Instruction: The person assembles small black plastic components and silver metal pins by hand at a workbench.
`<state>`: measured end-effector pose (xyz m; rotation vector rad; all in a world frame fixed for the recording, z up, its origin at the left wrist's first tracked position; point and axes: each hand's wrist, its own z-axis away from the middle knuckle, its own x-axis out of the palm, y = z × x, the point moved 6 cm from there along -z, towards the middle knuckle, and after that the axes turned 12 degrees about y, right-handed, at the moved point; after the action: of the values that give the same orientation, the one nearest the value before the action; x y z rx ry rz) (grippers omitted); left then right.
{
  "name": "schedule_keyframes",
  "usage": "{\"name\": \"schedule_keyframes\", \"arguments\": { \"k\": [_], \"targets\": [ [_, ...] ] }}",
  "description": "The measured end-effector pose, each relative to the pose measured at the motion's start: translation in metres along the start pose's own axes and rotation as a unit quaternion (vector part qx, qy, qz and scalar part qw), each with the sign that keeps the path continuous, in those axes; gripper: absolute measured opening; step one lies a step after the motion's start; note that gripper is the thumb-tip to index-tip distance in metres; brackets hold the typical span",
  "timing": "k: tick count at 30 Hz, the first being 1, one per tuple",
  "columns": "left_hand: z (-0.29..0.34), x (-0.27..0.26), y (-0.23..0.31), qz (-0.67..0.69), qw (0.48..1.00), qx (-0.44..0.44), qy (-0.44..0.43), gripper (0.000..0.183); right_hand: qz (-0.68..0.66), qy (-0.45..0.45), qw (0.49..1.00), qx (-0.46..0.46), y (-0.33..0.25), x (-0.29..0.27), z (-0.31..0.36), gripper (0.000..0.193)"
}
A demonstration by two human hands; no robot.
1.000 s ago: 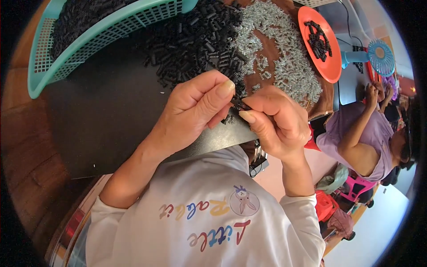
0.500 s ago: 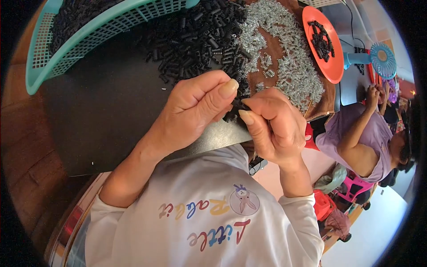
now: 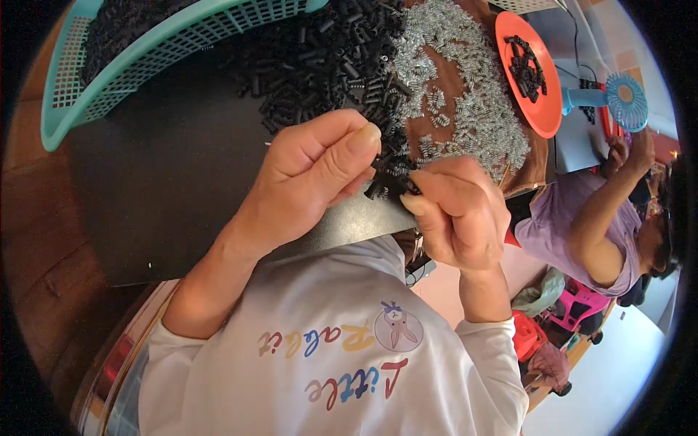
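Tabletop [image 3: 167, 196], dark and smooth, stretched beneath both forearms. Beyond its right side sat another person in a lilac top [image 3: 574, 211], an arm raised near a blue fan. The wearer's white shirt [image 3: 240, 385] filled the lower middle. A teal lattice basket [image 3: 200, 33] stood at the upper left, loaded with dark material. Brown cloth [image 3: 445, 69] lay at the upper right under a scatter of silvery springs [image 3: 487, 109]; a heap of short black tubes [image 3: 320, 73] spread between basket and springs. An orange plate [image 3: 539, 120] beside the springs bore a small cluster of black pieces, with the blue fan [image 3: 627, 102] just past it.

The left hand [image 3: 316, 163] was curled, its thumb laid against the bent forefinger; whether anything sat inside could not be told. The right hand [image 3: 465, 211], well apart from any contact with the left, had its thumb and forefinger clamped on a small black piece [image 3: 411, 187]. That piece lay between those two tips, mostly hidden, its visible end poking out toward the left hand, above the near edge of the tabletop.
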<state>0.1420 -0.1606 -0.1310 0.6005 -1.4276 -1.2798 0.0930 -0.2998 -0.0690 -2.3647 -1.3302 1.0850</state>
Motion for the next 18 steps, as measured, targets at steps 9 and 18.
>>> {"name": "schedule_keyframes", "arguments": {
  "k": [9, 18],
  "targets": [
    [0.0016, 0.0050, 0.0022, -0.049, 0.998, 0.027, -0.035, 0.026, 0.044, -0.020, 0.999, -0.006, -0.0053, 0.0003, -0.0007, 0.025],
    [0.0006, 0.0083, 0.0008, -0.072, 0.995, 0.047, -0.043, 0.026, 0.029, -0.033, 0.999, 0.018, -0.0026, -0.0003, 0.0013, 0.024]
  ]
}}
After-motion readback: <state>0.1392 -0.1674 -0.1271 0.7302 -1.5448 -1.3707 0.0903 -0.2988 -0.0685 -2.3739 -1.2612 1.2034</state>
